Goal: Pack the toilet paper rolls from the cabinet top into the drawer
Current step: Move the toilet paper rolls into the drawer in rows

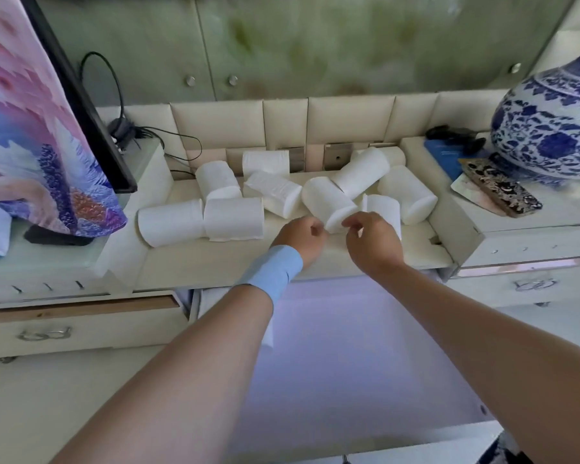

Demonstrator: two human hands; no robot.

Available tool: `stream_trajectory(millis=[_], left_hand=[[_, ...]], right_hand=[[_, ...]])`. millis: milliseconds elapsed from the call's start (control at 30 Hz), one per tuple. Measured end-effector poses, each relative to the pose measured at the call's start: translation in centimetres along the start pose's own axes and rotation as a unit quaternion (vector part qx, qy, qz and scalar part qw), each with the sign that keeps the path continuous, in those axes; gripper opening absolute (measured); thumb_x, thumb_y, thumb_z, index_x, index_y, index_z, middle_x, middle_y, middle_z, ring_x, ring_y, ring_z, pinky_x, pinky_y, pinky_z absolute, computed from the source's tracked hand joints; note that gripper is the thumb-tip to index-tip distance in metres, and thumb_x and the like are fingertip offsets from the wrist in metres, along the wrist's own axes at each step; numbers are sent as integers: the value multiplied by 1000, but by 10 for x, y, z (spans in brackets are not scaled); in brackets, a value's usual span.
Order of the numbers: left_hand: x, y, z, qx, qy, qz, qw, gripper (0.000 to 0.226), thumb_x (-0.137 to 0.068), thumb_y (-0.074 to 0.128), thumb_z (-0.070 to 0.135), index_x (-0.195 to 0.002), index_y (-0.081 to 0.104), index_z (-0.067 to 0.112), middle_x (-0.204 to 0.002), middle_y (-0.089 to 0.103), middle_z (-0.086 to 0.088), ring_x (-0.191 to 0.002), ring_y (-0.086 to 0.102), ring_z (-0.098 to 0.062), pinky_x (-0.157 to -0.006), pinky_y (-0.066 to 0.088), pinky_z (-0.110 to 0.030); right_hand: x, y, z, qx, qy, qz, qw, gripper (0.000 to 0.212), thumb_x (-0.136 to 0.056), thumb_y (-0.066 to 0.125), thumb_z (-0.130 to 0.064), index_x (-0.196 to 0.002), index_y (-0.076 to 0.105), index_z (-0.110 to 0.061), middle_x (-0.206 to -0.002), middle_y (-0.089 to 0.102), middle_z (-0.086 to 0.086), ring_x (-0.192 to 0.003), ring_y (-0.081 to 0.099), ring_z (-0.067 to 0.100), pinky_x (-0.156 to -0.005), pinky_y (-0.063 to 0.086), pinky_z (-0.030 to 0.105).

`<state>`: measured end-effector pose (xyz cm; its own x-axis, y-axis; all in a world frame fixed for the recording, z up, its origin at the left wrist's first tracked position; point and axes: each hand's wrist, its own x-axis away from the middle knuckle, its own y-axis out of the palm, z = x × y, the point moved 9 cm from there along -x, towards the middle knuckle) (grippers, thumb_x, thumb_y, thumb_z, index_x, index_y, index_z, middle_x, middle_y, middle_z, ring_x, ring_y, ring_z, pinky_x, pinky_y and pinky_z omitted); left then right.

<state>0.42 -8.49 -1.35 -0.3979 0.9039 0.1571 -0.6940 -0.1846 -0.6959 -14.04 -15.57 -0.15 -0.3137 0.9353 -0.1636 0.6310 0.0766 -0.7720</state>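
While rolls [235,218] litter the cabinet top [215,259], both hands [335,236] pinch one roll [329,204].

No legible text, label, brand, number or sign. The blue booklet [444,159] at the right end of the surface [215,262] bears faint pale lines, too blurred to read. The toilet paper rolls [235,219] carry no readable print.

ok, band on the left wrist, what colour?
Light blue, plain, no pattern. The wristband shows clearly in the head view, just behind the left hand.
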Motion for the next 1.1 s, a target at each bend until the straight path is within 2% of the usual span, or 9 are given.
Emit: stream_trajectory(millis=[200,333,467,600,667,733,833,933,1100], left_hand=[[-24,57,36,24,36,-37,998,48,-101,43,31,-148,40,20,-154,40,-1,-136,44,-24,-108,40,-36],[-29,82,43,51,33,-78,995,53,-103,39,31,-154,28,20,-159,33,-2,-144,34,-26,-107,30,-30],[-33,94,36,120,-17,-111,986,41,-102,40,33,-141,45,23,-140,54,-6,-130,49,-30,-97,38,-33],[-33,86,22,134,-65,-88,985,50,-96,43,44,-139,48,19,-139,53,-6,-115,53,-27,-95,41,-34],[-29,82,10,130,-96,-94,982,63,-88,43,55,-140,49,20,-141,54,-10,-122,55,-33,-104,44,-42],[-21,81,2,134,-96,-105,981,52,-87,45,52,-120,63,16,-116,66,-12,-105,63,-31,-101,48,-45],[-7,77,-11,133,-89,-102,982,33,-79,56,46,-87,62,15,-90,66,-7,-87,66,-29,-92,55,-46],[13,66,-30,191,-124,-107,968,48,-71,61,47,-107,58,14,-105,68,-7,-99,68,-30,-92,56,-46],[36,52,-57,366,-193,-105,904,42,-87,58,24,-127,47,18,-124,60,-10,-110,62,-31,-84,59,-46]], right_hand=[[-31,-16,53,68,68,44,994,46,-94,57,-23,-140,52,-24,-147,42,10,-130,41,32,-101,41,38],[-31,14,85,-98,210,-47,972,72,-99,56,-36,-159,18,-25,-155,34,11,-134,44,35,-99,44,43],[-15,26,100,-289,345,-3,893,58,-95,61,-34,-147,37,-22,-131,57,12,-100,55,32,-76,44,38],[2,43,105,-320,432,-85,839,57,-78,72,-35,-128,53,-16,-118,58,8,-99,54,30,-71,45,37],[12,51,104,-330,443,-146,821,61,-71,74,-38,-126,56,-17,-121,58,6,-108,55,30,-84,46,39],[19,58,102,-329,435,-176,819,68,-69,76,-52,-127,56,-21,-125,59,5,-116,56,31,-96,46,46],[29,69,93,-326,409,-208,826,77,-65,77,-64,-127,58,-22,-120,65,5,-109,62,30,-89,52,45],[44,73,76,-301,382,-243,839,79,-58,82,-61,-122,60,-20,-116,70,6,-105,66,28,-80,53,40],[64,78,36,-310,291,-307,851,65,-69,82,-56,-119,65,-17,-113,74,6,-96,71,24,-74,57,35]])
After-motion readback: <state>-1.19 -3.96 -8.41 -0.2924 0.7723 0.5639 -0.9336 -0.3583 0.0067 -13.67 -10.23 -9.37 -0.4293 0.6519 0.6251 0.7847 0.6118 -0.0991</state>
